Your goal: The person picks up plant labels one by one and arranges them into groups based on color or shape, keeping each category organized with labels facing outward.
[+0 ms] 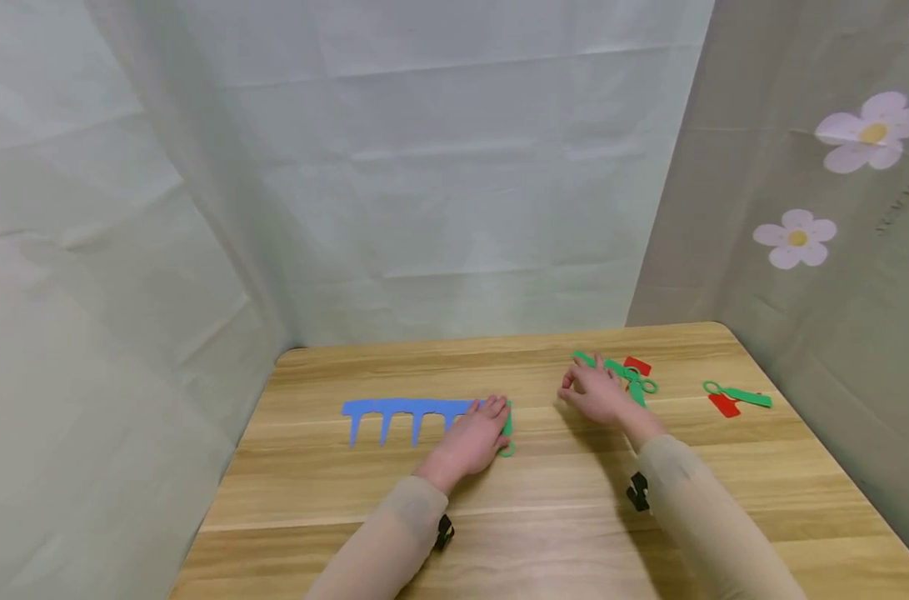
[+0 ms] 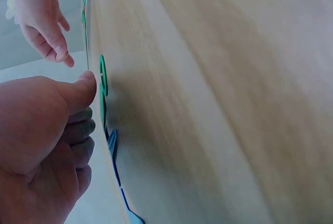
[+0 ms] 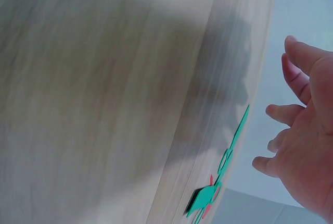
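My left hand (image 1: 471, 440) rests with fairly straight fingers over the right end of a flat blue comb-shaped strip (image 1: 394, 407), which has several pointed teeth. Beside those fingers shows a flat green piece with a ring end (image 1: 507, 425), partly covered by the hand. In the left wrist view, the green ring (image 2: 103, 73) lies just past my thumb. My right hand (image 1: 600, 394) is above the table beside a cluster of green ringed pieces (image 1: 637, 392). Its fingers (image 3: 283, 113) are spread and loosely bent in the right wrist view, with nothing visible between them.
A red piece (image 1: 638, 366) lies among the green cluster. Farther right, another green ringed piece (image 1: 748, 397) overlaps a red piece (image 1: 724, 406). The wooden table (image 1: 312, 500) has hanging cloth (image 1: 454, 208) behind it and at both sides.
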The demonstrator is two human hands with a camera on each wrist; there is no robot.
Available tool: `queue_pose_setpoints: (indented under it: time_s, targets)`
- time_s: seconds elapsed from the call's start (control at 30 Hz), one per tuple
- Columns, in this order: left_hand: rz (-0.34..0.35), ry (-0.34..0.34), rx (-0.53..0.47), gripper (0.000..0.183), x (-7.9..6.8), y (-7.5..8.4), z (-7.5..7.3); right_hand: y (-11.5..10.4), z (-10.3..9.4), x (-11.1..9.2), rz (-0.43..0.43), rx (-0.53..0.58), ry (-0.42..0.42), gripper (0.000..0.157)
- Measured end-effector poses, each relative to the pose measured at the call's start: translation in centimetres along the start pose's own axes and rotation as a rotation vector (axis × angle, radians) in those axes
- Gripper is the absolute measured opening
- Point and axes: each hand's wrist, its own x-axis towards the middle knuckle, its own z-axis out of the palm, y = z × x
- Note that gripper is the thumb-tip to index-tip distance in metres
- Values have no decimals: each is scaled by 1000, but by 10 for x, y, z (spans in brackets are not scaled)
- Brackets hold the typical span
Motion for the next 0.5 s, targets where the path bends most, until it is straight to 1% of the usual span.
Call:
queue_pose_setpoints:
  time_s: [0.23, 0.33, 0.5]
  targets:
    - [1, -12, 71, 60, 2, 1, 2, 2, -3, -4, 4, 10, 8, 13]
    - [-4, -30, 95, 60, 4, 2, 4, 3, -4, -4, 5, 19, 10, 13]
    - [-20, -47, 100, 61, 7, 5, 5, 5, -5, -5, 4, 8, 25, 12]
